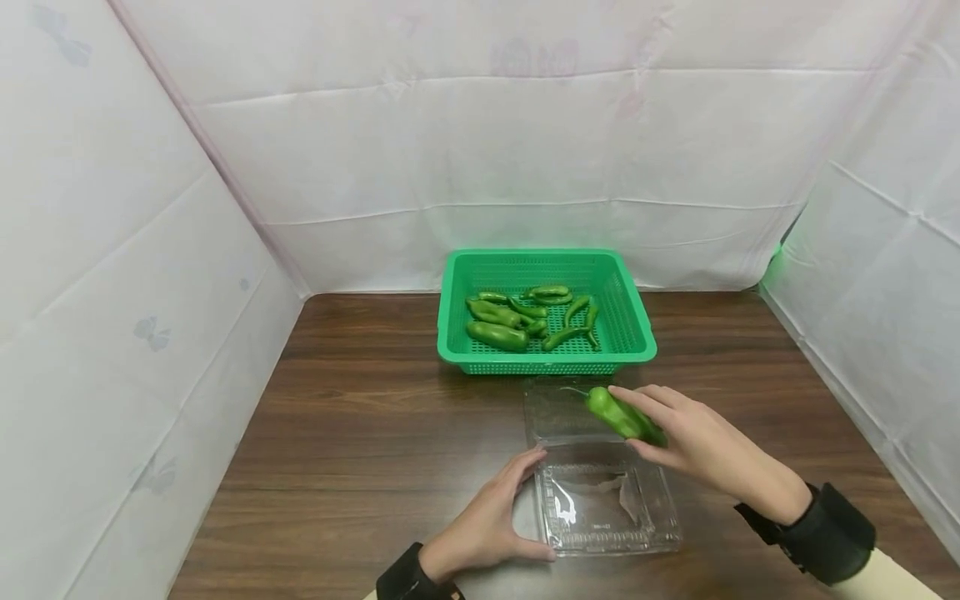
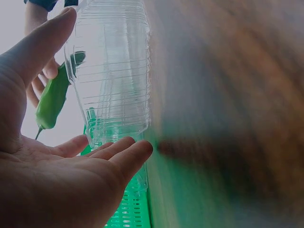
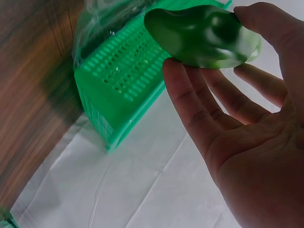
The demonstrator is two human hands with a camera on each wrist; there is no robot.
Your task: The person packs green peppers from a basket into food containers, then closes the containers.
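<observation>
An open clear plastic clamshell container (image 1: 600, 508) lies on the wooden table (image 1: 360, 433), its lid (image 1: 551, 412) folded back toward the green basket (image 1: 543, 360). My left hand (image 1: 542, 504) brackets the container's left side, fingers fairly straight and thumb at its near corner; in the left wrist view the left hand (image 2: 104, 80) touches the ribbed container (image 2: 114, 71). My right hand (image 1: 630, 419) holds a green pepper (image 1: 611, 410) between thumb and fingers just above the lid. In the right wrist view the pepper (image 3: 199, 33) sits at my right hand's (image 3: 209, 40) fingertips.
The basket holds several green peppers (image 1: 498, 335) and stands at the back centre, just behind the container. White sheet walls (image 1: 150, 292) enclose the table on the left, back and right. Bare wood lies left of the container.
</observation>
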